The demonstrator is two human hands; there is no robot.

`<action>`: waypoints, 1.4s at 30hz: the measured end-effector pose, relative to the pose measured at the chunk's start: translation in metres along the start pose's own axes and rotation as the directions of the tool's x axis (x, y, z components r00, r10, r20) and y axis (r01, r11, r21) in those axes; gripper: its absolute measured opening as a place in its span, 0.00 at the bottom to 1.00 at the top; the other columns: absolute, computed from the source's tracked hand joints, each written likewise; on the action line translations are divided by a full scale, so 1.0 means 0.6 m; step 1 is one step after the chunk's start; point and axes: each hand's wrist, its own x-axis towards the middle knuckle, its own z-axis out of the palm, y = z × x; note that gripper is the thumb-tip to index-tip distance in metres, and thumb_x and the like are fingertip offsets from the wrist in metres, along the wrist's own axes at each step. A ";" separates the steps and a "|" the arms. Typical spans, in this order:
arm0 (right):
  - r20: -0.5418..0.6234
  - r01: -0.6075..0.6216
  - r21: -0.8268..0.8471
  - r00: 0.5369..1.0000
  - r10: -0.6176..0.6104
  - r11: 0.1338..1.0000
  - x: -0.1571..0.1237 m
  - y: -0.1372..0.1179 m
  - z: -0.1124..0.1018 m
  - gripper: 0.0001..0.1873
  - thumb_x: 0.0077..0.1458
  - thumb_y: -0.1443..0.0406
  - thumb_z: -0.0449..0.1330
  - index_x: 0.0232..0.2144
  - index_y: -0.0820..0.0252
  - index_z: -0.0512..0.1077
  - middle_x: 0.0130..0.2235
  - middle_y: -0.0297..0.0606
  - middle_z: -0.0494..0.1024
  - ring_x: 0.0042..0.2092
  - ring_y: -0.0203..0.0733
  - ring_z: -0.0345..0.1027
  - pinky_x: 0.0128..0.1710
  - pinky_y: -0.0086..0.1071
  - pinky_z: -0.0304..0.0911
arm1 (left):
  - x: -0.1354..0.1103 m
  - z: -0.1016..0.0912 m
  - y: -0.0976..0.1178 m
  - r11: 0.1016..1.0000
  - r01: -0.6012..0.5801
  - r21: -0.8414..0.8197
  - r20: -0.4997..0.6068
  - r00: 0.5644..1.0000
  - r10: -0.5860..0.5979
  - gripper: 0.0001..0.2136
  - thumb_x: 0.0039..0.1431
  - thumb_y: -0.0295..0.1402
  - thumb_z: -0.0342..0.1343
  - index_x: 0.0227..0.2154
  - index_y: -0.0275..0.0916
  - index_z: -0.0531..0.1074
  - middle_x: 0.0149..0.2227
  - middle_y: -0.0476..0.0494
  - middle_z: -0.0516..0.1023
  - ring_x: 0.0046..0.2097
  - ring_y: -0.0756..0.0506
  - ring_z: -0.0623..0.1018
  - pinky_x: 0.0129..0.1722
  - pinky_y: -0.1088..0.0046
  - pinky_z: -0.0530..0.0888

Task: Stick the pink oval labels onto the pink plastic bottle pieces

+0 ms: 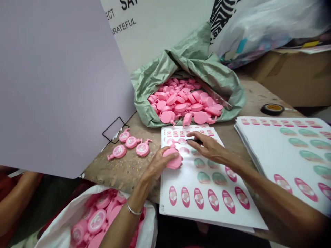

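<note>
Left hand point(155, 165), fingers clamped on a pink moulded plastic cap point(172, 159), is steadying it low over the left edge of a white printed sticker sheet point(196, 217) on the worn wooden table point(124, 172); right hand point(210, 148), fingers pinching a slim black tool point(194, 141), is working close beside it.

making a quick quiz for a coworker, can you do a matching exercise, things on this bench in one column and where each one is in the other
Things:
1. pink plastic cap
2. three labelled pink caps
3. roll of black tape
4. heap of pink caps

Places:
A. on the wooden bench, left of the sticker sheet
B. in the crumpled green plastic bag
C. in the left hand
D. on the bench, behind the stack of sticker sheets

Pairs: 1-C, 2-A, 3-D, 4-B
</note>
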 end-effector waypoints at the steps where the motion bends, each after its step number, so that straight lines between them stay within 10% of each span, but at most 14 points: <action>1: -0.054 -0.096 -0.034 0.994 0.094 0.995 -0.004 0.012 0.015 0.16 0.61 0.56 0.49 0.43 0.57 0.69 0.35 0.38 0.78 0.34 0.40 0.70 0.33 0.33 0.61 | 0.003 0.001 -0.010 0.993 -0.004 -0.114 -0.058 0.998 -0.003 0.16 0.49 0.39 0.63 0.38 0.34 0.71 0.35 0.40 0.78 0.31 0.46 0.78 0.33 0.70 0.75; 8: -0.259 -0.127 -0.472 0.966 0.000 0.872 -0.030 0.051 0.082 0.11 0.61 0.62 0.51 0.32 0.61 0.70 0.32 0.42 0.76 0.36 0.45 0.65 0.38 0.37 0.53 | 0.039 0.016 -0.050 0.952 -0.079 -0.296 -0.197 0.980 0.020 0.20 0.43 0.37 0.68 0.38 0.35 0.69 0.37 0.40 0.77 0.31 0.46 0.79 0.29 0.69 0.78; 20: -0.259 -0.145 -0.301 0.964 0.066 0.943 -0.029 0.064 0.083 0.07 0.54 0.62 0.57 0.27 0.59 0.69 0.28 0.38 0.74 0.32 0.42 0.64 0.34 0.33 0.52 | 0.044 0.019 -0.079 0.975 -0.141 -0.170 -0.220 0.970 0.102 0.21 0.48 0.42 0.65 0.41 0.35 0.71 0.38 0.41 0.76 0.32 0.46 0.79 0.31 0.69 0.79; 28: -0.330 0.028 -0.524 0.915 -0.233 0.851 -0.036 0.051 0.083 0.11 0.58 0.59 0.57 0.30 0.60 0.70 0.30 0.41 0.75 0.35 0.44 0.63 0.39 0.36 0.51 | 0.041 0.018 -0.082 0.979 -0.153 -0.138 -0.233 0.965 0.118 0.19 0.49 0.44 0.63 0.40 0.36 0.72 0.35 0.44 0.75 0.32 0.47 0.78 0.31 0.69 0.79; 32: -0.318 -0.048 -0.571 0.933 -0.167 0.819 -0.036 0.051 0.081 0.10 0.59 0.60 0.55 0.31 0.61 0.70 0.31 0.41 0.76 0.36 0.45 0.64 0.38 0.37 0.50 | 0.039 0.020 -0.077 0.971 -0.156 -0.182 -0.229 0.967 0.112 0.20 0.49 0.44 0.64 0.40 0.36 0.70 0.35 0.44 0.74 0.31 0.47 0.78 0.31 0.69 0.79; 42: -0.386 -0.136 0.046 0.911 0.143 0.990 -0.025 0.048 0.077 0.17 0.52 0.50 0.60 0.26 0.57 0.69 0.27 0.35 0.75 0.30 0.40 0.66 0.32 0.35 0.60 | 0.037 0.021 -0.074 0.958 -0.161 -0.236 -0.255 0.962 0.099 0.22 0.50 0.49 0.61 0.39 0.36 0.69 0.32 0.44 0.74 0.29 0.46 0.78 0.29 0.69 0.79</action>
